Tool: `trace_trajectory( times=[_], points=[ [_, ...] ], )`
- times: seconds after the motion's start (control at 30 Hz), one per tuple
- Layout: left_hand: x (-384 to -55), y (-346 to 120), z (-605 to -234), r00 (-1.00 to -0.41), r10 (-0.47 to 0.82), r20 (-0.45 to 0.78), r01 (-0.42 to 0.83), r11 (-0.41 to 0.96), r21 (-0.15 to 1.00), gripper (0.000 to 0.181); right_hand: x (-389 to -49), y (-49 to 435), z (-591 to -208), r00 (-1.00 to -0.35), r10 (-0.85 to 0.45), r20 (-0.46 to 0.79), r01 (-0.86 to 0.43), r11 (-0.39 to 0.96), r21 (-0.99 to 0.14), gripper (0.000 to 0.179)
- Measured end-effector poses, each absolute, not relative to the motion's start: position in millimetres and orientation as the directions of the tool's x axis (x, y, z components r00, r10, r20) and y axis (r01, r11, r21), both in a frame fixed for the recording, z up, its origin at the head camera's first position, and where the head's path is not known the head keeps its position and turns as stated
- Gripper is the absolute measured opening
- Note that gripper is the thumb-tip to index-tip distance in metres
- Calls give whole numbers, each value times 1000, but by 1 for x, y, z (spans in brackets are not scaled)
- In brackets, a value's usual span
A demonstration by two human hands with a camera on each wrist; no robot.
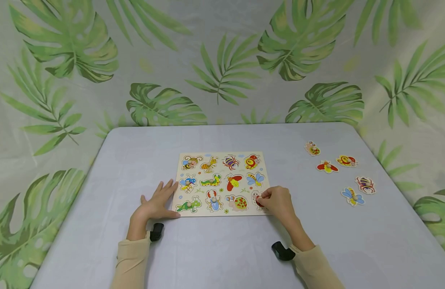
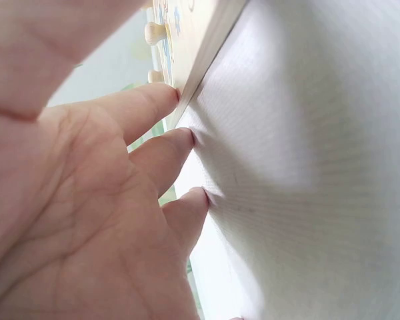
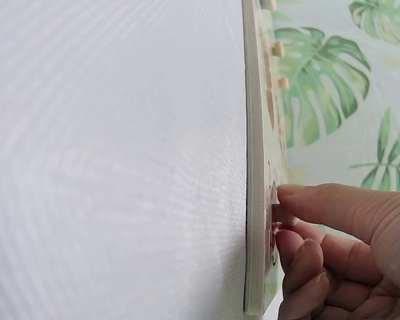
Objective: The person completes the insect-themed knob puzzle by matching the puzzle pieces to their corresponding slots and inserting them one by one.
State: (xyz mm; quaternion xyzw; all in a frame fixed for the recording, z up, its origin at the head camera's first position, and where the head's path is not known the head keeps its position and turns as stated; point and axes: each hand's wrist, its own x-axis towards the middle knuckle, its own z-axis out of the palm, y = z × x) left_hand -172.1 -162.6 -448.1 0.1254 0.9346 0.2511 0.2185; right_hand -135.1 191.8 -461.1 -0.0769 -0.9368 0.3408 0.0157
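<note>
The wooden peg-puzzle board point(image 1: 203, 214) lies flat on a white tablecloth point(image 1: 215, 253), its face printed with insects. At the board's near right corner, the right hand point(image 1: 278, 202) has thumb and fingertips together, pinching the red ladybird piece point(image 1: 259, 200) against the board's face; whether it is fully seated cannot be told. The left hand point(image 1: 159, 204) is spread at the board's left edge, fingers apart and gripping nothing, with its thumb at the near left corner.

Well to the right of the board lie loose pieces: the snail point(image 1: 312, 149) farthest back, the red-winged insect point(image 1: 327, 167) and the red-and-yellow butterfly point(image 1: 346, 161) beside each other, then the spider point(image 1: 365, 185) and the blue-winged bee point(image 1: 352, 196) nearer the person. On the near side of the board are two beige sleeves point(image 1: 132, 257) and black wrist cameras point(image 1: 157, 232). A leaf-patterned cloth point(image 1: 222, 76) hangs beyond the board.
</note>
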Motion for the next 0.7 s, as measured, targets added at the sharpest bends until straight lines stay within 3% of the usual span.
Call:
trace_trajectory(
  times=[0.7],
  points=[
    [-176,-164,-455,-875,350,-335,136,841,524,102,-130,222,-466,-994,109,-18,91,717,-691,15]
  ],
)
